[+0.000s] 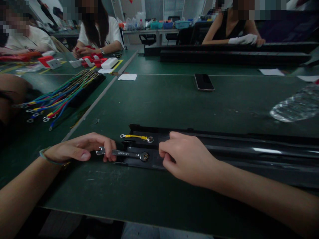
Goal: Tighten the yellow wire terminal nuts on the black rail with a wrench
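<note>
A long black channel-shaped housing (159, 162) lies on the green table in front of me. A combination wrench (124, 153) lies level over its left end, with the ring end around a small fastener. My left hand (87, 147) has its fingers hooked over the wrench near the open jaw, the thumb held apart. My right hand (186, 157) is closed above the housing, just right of the wrench's ring end; its fingertips are hidden, so I cannot make out what is in them. A short yellow cable (136, 136) with ring terminals is fixed at its right end by a bolt.
Bundled coloured cables (67, 89) with ring terminals lie at left. Farther back are a phone (204, 82), a paper slip (127, 77) and red-and-white parts (93, 60). A plastic bottle (295, 103) lies at right. Co-workers sit across the table; one touches a long black housing (231, 57).
</note>
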The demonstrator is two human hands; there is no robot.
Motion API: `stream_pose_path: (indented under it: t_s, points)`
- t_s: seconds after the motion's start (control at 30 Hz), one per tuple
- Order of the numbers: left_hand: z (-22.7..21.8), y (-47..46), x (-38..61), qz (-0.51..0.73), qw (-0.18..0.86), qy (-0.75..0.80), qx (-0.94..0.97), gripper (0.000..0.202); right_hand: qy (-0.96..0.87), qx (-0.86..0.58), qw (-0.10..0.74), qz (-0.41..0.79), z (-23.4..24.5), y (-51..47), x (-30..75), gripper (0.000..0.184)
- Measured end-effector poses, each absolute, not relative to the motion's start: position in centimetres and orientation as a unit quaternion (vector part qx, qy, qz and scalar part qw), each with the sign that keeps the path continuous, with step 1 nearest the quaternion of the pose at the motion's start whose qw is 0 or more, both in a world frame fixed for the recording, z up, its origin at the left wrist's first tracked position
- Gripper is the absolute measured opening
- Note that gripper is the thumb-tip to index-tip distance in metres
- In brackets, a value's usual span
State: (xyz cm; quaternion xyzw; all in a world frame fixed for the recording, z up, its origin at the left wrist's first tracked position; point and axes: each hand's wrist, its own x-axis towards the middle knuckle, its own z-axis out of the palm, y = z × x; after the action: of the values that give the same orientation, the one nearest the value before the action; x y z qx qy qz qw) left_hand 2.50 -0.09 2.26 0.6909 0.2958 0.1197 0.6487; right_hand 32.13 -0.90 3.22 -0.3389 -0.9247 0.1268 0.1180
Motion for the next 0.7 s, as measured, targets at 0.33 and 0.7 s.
stream_pose_path:
  t_s: [0.33, 0.7]
  points:
    - [1.59, -0.17, 2.02, 0.139, 0.682, 0.309, 0.648, 0.044, -0.923, -0.344, 0.112, 0.132, 3.38, -0.97, 32.11, 0.01]
    - [1.51, -0.25, 2.26, 0.157, 0.695, 0.316, 0.626, 0.052, -0.924, -0.34, 0.115, 0.128, 3.34, -1.03, 32.11, 0.01]
